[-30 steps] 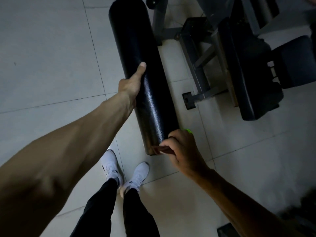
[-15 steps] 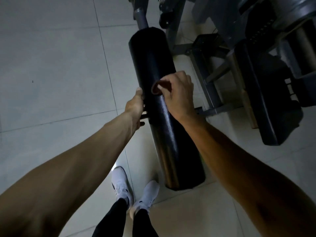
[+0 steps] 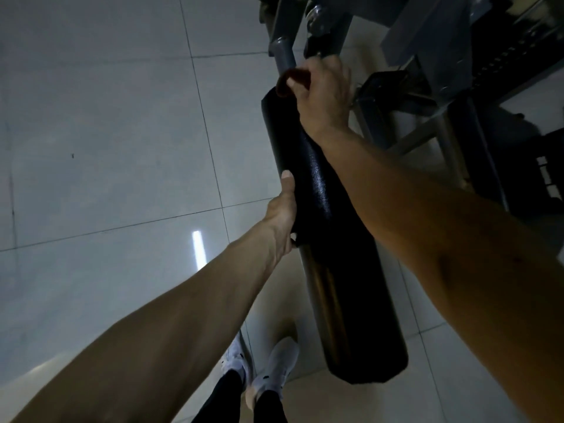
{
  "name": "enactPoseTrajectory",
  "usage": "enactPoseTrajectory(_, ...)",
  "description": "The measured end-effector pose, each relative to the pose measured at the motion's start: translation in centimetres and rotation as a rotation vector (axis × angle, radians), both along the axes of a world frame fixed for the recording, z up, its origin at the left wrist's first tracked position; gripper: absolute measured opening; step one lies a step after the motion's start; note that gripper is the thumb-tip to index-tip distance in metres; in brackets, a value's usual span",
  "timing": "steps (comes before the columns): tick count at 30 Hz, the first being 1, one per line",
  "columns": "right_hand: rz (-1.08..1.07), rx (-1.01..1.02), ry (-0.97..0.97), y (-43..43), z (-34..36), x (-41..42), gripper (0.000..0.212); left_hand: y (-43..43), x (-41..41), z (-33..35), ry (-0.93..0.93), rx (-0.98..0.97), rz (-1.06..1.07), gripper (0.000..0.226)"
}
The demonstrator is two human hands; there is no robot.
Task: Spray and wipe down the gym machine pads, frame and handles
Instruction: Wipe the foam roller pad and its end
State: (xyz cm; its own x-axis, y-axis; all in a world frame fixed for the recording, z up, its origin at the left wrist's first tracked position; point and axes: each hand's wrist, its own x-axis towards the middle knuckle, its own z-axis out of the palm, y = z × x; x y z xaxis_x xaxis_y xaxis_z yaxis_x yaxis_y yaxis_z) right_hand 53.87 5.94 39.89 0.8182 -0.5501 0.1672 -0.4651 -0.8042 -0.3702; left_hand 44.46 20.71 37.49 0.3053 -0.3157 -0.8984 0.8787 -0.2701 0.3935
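Two white shoes (image 3: 265, 370) stand on the tiled floor (image 3: 106, 148). Just past them is the near end of the long black roller pad (image 3: 335, 270). The left hand (image 3: 282, 215) holds the pad's left side about halfway along, thumb flat on it. The right hand (image 3: 323, 96), its grip tight on a small dark cloth (image 3: 283, 77), has slid from the near end up to the far end, by the grey frame (image 3: 282, 50). So the pad looks wiped all along, and the frame seems next.
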Motion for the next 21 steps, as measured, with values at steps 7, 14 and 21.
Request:
enactPoseTrajectory(7, 0.166, 0.055, 0.103, 1.3, 0.7, -9.1, 0.026, 0.6, -1.5, 1.0, -0.051, -0.002, 0.018, 0.072)
enactPoseTrajectory(14, 0.216, 0.135, 0.086, 4.6, -0.4, -25.8, 0.025, -0.4, -4.8, 1.5, -0.229, -0.015, 0.183, 0.067)
enactPoseTrajectory(21, 0.349, 0.135, 0.062, 6.3, -1.2, -38.2, 0.020, -2.3, -6.1, 1.6, -0.383, 0.068, 0.254, 0.073)
